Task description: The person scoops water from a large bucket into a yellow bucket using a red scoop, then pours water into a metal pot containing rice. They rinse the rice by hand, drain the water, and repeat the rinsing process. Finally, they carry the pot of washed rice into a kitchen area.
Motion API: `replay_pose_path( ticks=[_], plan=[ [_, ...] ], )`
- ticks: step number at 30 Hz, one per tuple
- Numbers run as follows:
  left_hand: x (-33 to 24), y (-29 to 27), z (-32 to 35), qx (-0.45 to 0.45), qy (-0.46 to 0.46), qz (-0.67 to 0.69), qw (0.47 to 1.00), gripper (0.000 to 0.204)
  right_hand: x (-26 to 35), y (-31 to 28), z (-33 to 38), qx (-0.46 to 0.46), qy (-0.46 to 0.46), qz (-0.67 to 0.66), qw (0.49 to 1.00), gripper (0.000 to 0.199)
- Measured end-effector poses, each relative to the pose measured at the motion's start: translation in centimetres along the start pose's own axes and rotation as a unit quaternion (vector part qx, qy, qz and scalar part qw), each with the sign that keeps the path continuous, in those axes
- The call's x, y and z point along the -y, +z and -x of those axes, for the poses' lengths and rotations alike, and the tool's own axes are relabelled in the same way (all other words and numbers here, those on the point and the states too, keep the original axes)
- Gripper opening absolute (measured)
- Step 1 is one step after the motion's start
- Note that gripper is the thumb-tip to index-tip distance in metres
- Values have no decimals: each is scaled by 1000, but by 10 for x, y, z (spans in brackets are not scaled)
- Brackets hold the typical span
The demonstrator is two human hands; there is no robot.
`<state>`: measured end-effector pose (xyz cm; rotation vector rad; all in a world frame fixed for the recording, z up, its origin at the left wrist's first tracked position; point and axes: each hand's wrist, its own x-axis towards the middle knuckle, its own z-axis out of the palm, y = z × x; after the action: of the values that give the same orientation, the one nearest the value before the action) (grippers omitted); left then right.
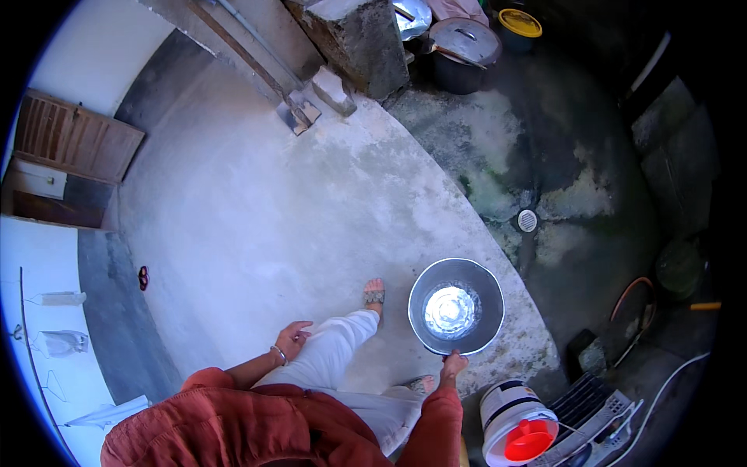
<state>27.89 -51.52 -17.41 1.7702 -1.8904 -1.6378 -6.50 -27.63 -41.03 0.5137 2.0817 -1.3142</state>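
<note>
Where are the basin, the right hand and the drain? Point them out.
Basin (457,272), head view: far inner wall.
Right hand (454,363), head view: middle of the hand.
Drain (527,221), head view: middle of the grate.

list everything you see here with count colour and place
metal basin: 1, grey, in the right hand
bucket: 1, white with dark bands, bottom right
plastic piece: 1, red, at the bucket's mouth
drain cover: 1, pale, on the dark wet-looking floor
large pot: 1, dark, grey lid, top
tub: 1, yellow top, beside the pot
shovel: 1, brownish, upper middle
block: 1, grey, beside the shovel
door: 1, brown, left
footwear: count unclear, dark red, left floor
hanging items: several, pale, left wall
right hand: 1, at the basin's rim
left hand: 1, by the white-trousered leg
</note>
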Motion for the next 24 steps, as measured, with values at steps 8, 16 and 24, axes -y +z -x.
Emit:
replay_pose_path(
  ticks=[8,16,24],
  plan=[
    [-30,-91,-57,-62,22,-55,996,35,164,83,45,24,-449,251,858,25],
    [-115,-96,-178,12,47,88,995,35,336,122,104,154,-263,64,950,15],
    [-302,-89,-265,272,-166,341,884,54,564,175,235,160,-237,188,940,25]
  ],
)
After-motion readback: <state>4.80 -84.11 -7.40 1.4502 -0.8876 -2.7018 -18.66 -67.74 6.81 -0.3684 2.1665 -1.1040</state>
